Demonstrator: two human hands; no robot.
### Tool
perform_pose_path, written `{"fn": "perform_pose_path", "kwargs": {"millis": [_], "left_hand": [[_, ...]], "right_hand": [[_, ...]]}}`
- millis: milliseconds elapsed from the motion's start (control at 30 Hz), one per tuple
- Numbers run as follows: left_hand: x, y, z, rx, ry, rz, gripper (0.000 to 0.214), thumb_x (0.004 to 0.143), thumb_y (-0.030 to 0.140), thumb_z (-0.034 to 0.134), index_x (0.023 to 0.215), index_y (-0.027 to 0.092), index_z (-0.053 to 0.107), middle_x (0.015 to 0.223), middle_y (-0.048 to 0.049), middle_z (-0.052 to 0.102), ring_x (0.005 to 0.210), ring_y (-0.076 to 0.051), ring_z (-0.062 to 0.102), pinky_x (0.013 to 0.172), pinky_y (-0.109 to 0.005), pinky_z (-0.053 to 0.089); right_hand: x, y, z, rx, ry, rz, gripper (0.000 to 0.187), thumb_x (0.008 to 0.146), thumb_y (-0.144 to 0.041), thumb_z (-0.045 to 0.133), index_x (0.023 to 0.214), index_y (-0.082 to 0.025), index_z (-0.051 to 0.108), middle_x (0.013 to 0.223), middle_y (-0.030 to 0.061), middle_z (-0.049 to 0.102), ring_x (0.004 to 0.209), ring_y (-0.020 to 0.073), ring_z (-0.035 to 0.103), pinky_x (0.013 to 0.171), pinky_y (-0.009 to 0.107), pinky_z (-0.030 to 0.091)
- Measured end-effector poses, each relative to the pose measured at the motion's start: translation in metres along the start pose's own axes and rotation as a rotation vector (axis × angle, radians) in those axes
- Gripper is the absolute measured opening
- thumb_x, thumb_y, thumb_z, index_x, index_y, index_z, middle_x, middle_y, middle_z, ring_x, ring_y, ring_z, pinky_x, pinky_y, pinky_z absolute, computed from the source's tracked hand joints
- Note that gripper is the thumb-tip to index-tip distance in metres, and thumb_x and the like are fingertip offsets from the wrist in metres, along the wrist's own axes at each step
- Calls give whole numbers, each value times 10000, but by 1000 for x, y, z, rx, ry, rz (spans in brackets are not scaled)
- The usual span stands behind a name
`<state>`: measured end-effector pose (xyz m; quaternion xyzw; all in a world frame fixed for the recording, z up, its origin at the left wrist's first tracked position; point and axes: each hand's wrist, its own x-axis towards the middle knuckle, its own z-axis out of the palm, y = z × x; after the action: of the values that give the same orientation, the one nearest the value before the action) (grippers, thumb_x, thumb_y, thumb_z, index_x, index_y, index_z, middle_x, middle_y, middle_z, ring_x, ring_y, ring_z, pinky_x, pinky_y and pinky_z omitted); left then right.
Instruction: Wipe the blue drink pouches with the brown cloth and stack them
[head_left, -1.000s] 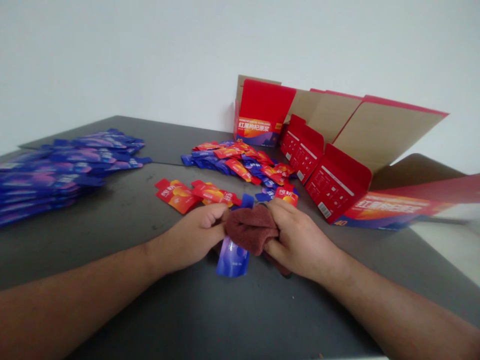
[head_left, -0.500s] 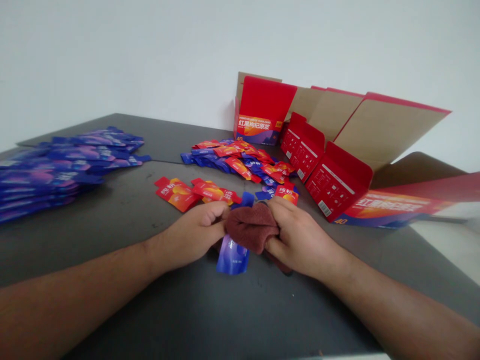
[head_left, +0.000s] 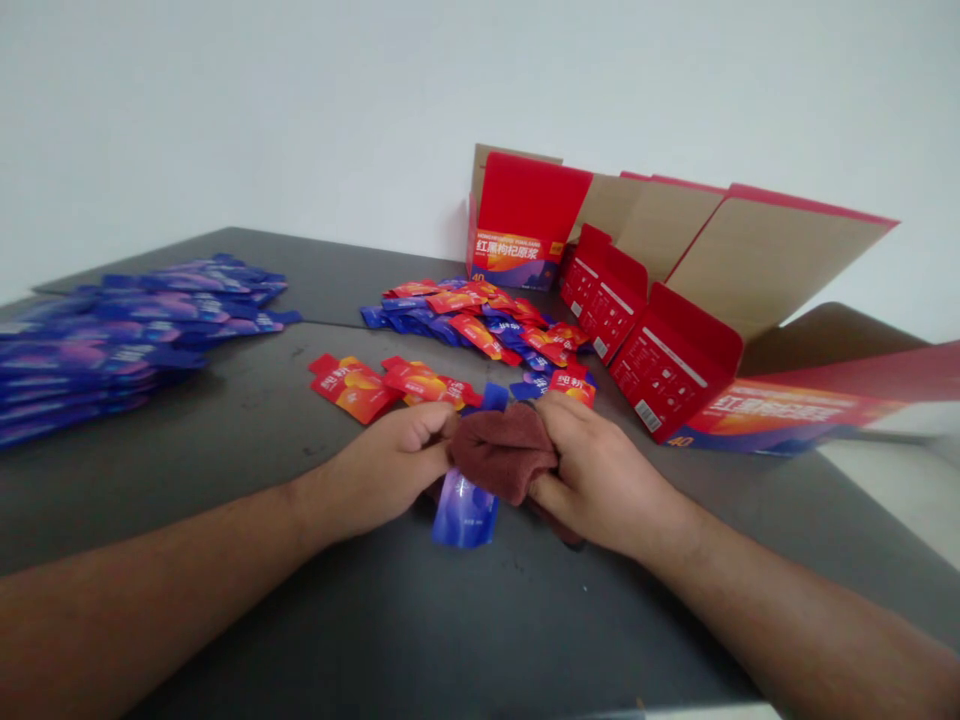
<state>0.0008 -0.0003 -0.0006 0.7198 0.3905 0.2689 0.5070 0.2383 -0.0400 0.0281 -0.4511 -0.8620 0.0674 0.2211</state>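
Over the dark table (head_left: 247, 640) — left hand (head_left: 382, 465) and right hand (head_left: 600, 480), fingers clenched on a maroon towel (head_left: 502, 455).

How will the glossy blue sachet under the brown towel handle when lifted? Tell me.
Likely light and bendy: the glossy blue foil sachet looks thin and flat. Its shiny film may slip from fingers, though the brown terry towel in the left hand and right hand should grip better.

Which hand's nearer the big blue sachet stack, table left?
Left. The left hand grips the brown cloth on the side facing the blue sachet stack, not touching it; the right hand holds the cloth's other side, farther away.
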Motion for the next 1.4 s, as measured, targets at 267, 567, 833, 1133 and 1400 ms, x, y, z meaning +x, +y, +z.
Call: {"fn": "perform_pose_path", "kwargs": {"millis": [267,567,833,1133,1400], "left_hand": [[0,4,-1,140,62,52,225,922,301,562,724,197,531,738,18,563,688,-142,504,611,-264,407],[0,0,0,24,12,-2,229,925,372,623,798,197,551,757,29,587,692,-135,522,621,-253,424],[1,3,-1,134,49,63,231,940,289,542,730,194,512,741,26,555,676,-128,491,598,-245,396],[1,1,0,29,18,2,275,931,399,620,767,191,546,729,34,568,668,-128,498,604,-246,408],[1,0,-2,156,46,57,222,934,322,553,754,194,533,741,18,561,692,-141,505,620,-259,410]], "right_hand": [[-2,-10,-1,111,-210,-258,192,860,-116,611,1030,-198,573,1015,44,627,938,200,591,801,320,494],[1,1,1,38,-16,-26,171,817,-121,621,904,-212,504,909,20,556,834,188,543,736,316,453],[-2,-10,0,121,-230,-269,173,875,-131,622,1029,-196,576,1013,44,626,934,195,590,808,309,483],[0,-1,1,36,-39,-30,168,814,-125,631,917,-203,524,919,25,571,847,192,551,743,317,455],[-3,-12,1,133,-231,-285,186,878,-133,635,1045,-193,579,1014,33,619,915,179,579,798,295,478]]}}
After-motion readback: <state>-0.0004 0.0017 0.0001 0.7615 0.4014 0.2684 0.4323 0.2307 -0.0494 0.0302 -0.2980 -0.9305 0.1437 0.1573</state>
